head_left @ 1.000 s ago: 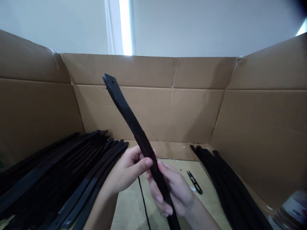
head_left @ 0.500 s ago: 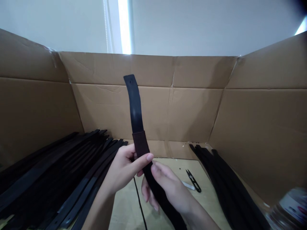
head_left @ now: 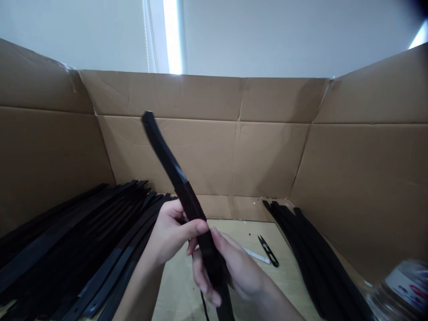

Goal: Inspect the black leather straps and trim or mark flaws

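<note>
— What are the two hands on?

— Both grip one long, flat black strip with a dark thread-wrapped band point(head_left: 187, 196) around its middle. The left hand point(head_left: 172, 234) is clenched on it just below that band, thumb laid across the front. The right hand point(head_left: 230, 269) is wrapped around the strip lower down, fingers curled over it, touching the left.

— Where does the strip point?

— Up and away to the left from the hands, tilted, in front of the brown cardboard wall point(head_left: 261, 151).

— And around them?

— Left of the left hand, a heap of black flat strips point(head_left: 73, 240). Right of the right hand, small black thread snips point(head_left: 267, 250) beside a thin white stick point(head_left: 256, 255), then another bundle of black strips point(head_left: 317, 263).
</note>
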`<state>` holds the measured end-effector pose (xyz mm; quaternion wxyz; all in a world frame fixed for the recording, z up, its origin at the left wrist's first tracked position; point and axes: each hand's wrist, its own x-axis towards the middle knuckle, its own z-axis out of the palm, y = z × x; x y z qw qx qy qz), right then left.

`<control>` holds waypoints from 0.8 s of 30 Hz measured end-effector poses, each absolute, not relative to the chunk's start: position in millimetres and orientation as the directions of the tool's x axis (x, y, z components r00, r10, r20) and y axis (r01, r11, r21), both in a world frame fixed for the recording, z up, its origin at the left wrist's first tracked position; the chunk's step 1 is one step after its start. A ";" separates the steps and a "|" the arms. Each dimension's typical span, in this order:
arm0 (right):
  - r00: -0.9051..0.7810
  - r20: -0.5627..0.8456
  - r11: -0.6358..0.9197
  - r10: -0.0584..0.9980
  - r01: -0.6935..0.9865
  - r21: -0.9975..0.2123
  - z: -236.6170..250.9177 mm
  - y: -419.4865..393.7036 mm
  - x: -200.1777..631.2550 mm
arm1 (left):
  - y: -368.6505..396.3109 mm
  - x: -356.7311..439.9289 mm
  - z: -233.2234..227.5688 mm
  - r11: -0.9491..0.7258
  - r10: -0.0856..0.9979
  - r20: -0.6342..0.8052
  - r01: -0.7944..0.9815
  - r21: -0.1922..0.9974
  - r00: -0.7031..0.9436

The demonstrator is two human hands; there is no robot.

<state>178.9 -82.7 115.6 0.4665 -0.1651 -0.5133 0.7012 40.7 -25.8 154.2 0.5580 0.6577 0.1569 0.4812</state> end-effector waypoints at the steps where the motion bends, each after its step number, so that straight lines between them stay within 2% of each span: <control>1: -0.462 0.242 -0.010 0.853 -0.478 -0.878 116.6 -83.0 179.4 | -27.0 40.6 156.2 -0.387 0.771 0.476 -0.283 0.878 0.423; 4: -0.307 0.239 0.094 0.921 -0.420 -0.903 119.4 -84.1 181.4 | -30.7 39.8 162.7 -0.529 0.788 0.538 -0.120 0.840 0.298; 7: -0.208 0.250 0.153 0.946 -0.392 -0.907 120.5 -84.3 182.1 | -33.3 39.5 167.0 -0.537 0.779 0.523 -0.063 0.841 0.346; 9: -0.183 0.233 0.137 0.955 -0.426 -0.894 120.2 -83.5 182.3 | -33.6 39.4 167.7 -0.507 0.773 0.480 -0.050 0.860 0.414; 13: -0.306 0.166 -0.032 0.938 -0.550 -0.835 118.6 -80.6 185.1 | -29.3 38.7 164.7 -0.441 0.750 0.420 -0.087 0.893 0.510; 17: -0.518 0.173 -0.193 0.838 -0.576 -0.794 114.7 -77.3 187.2 | -23.8 39.6 159.0 -0.361 0.723 0.437 -0.246 0.899 0.536; 20: -0.560 0.193 -0.190 0.806 -0.554 -0.811 111.8 -75.7 184.5 | -23.4 41.5 156.6 -0.313 0.722 0.444 -0.322 0.894 0.531; 24: -0.489 0.185 -0.124 0.852 -0.533 -0.837 113.0 -77.8 180.0 | -25.2 43.4 156.3 -0.338 0.770 0.433 -0.277 0.900 0.469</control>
